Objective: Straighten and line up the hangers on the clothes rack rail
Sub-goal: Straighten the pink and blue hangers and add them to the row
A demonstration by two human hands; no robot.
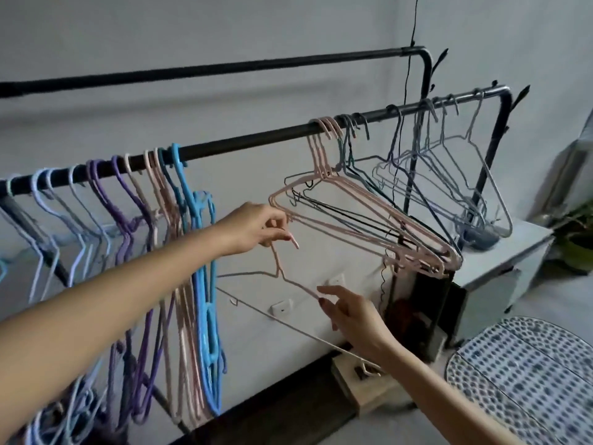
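Two hands work a single loose pink hanger (282, 274) in the head view, held off the rail (250, 141) in the gap between the hanging groups. The left hand (256, 228) has its fingers pinched shut around the hanger's hook and neck, just beside the near corner of the pink cluster (362, 220), while the right hand (349, 311) sits lower, fingers partly curled and loosely closing on the sloping shoulder wire — whether it grips firmly or only steadies, I cannot tell. Holding hook and shoulder together likely keeps the thin frame from swinging, so the hook can be aimed at the bare stretch of rail. On the left side of the rail the blue hangers (205, 284), pale pink ones and purple hangers (128, 220) hang packed close and nearly edge-on, fairly well lined up. On the right, the pink cluster, some dark wire hangers behind it and the grey hangers (455, 175) near the rail's bend are swung sideways and overlapping, bottoms tangled near a white cabinet (500, 252) — clearly not yet straightened. The held hanger looks thin, light and pale, its bottom bar running low toward the right wrist. A second black rail (224, 70) stands bare behind
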